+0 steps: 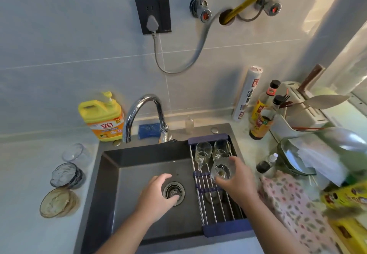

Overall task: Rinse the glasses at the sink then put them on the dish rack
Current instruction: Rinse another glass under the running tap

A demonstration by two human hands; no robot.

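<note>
Head view, entries working outward from the glass.

1. Clear patterned drinking glass (221, 171): in my right hand (237, 178), over the near-middle rods of the rack and just in front of the two glasses parked there. It is tilted with one end towards me (mouth or base, I cannot tell). Held low, I judge, so it can be set down gently.
2. Right hand: fingers and thumb wrapped round the glass wall, forearm reaching in from the near right across the rack's blue end.
3. Steel-rod dish rack with blue end bars (217, 208): laid across the right side of the sink, presumably so drips fall into the basin.
4. Two clear glasses (203, 151) (222, 148): side by side at the rack's far end, leaving the near rods free.
5. Left hand (156, 194): above the round steel drain strainer (173, 191), fingers loosely curled, holding nothing (idle, by my reading).
6. Dark grey rectangular sink (139, 158): no water visible from the curved chrome tap (143, 110).
7. Three more glass pieces, clear (73, 152), smoky grey (66, 175) and amber (57, 202): on the left counter, apparently awaiting rinsing.
</note>
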